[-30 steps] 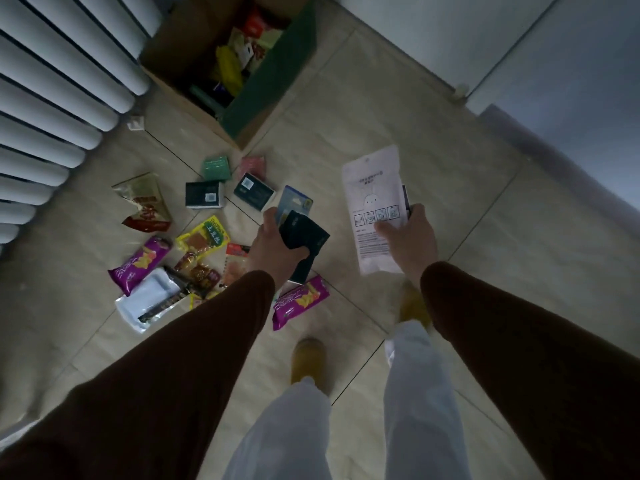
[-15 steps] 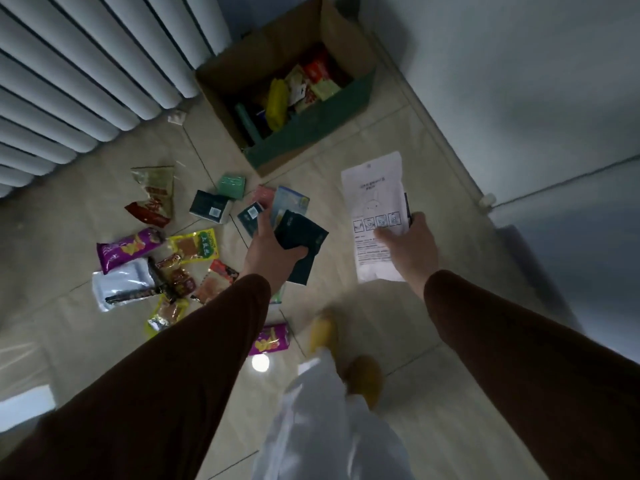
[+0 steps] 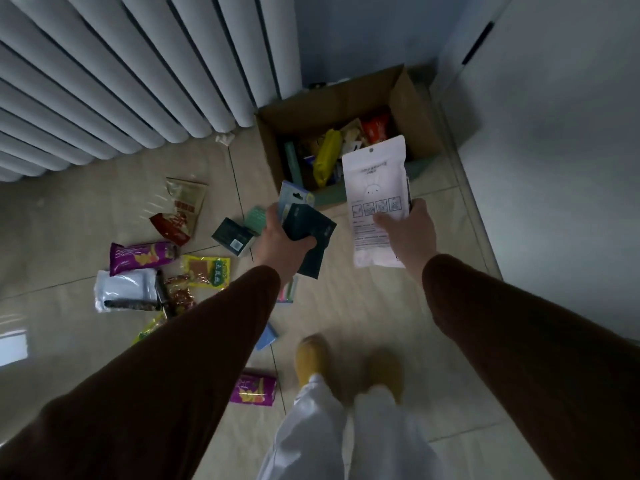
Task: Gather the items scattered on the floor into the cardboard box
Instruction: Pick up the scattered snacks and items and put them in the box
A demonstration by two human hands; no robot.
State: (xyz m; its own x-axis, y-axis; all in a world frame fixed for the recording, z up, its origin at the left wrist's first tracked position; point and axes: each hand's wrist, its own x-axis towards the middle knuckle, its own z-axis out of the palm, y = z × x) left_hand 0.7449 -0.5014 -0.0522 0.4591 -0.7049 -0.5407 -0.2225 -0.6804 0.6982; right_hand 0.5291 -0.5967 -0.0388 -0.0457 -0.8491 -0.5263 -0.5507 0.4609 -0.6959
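The open cardboard box (image 3: 405, 95) stands in the corner by the radiator, with several packets inside, among them a yellow one (image 3: 327, 157). My left hand (image 3: 282, 240) grips a dark flat packet (image 3: 311, 233) and a light blue card pack (image 3: 294, 199) just short of the box. My right hand (image 3: 407, 233) holds a white pouch (image 3: 375, 188) upright, its top overlapping the box's front edge. A thin dark item sits behind the pouch. On the floor lie a purple snack pack (image 3: 142, 256), a white packet (image 3: 124, 292), a yellow-green packet (image 3: 207, 273) and a dark small box (image 3: 232, 235).
A white ribbed radiator (image 3: 121, 74) runs along the left. A wall and door (image 3: 554, 133) close off the right. More floor items: a brown-red bag (image 3: 180, 209), a second purple pack (image 3: 254, 389), a blue item (image 3: 266, 336). My yellow slippers (image 3: 311, 358) stand on the tiled floor.
I have stepped toward the box, which now lies right ahead of my hands. Both hands moved forward, keeping their packets. The white pouch now overlaps the box's front edge.
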